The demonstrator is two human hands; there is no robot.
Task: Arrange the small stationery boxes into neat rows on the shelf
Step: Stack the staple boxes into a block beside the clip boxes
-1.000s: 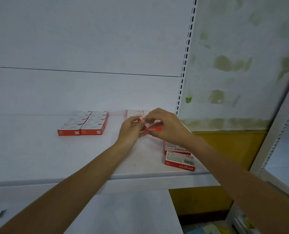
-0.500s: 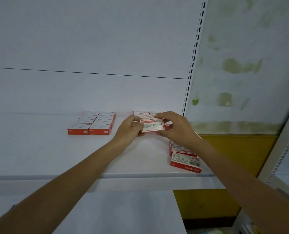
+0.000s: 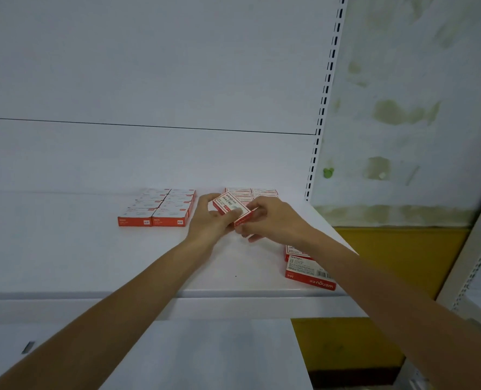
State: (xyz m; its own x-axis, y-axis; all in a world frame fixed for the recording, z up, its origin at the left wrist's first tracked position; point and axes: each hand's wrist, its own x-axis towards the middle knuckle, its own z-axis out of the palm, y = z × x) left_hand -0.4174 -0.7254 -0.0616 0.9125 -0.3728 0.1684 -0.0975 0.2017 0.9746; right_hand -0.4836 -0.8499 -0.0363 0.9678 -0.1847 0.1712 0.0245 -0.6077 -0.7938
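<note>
Red box point(image 3: 231, 208) between both hands

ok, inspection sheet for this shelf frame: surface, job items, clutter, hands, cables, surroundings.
Surface: white metal shelf, mostly bare.
Job's things: tidy left block of small red-and-white cardboard boxes; second block at back; one box held tilted; loose boxes near the front right edge.
Clutter: nothing seen.
Grippers: left hand and right hand both grip the held box.
Cables: nothing seen.
Surroundings: slotted upright, stained wall.
</note>
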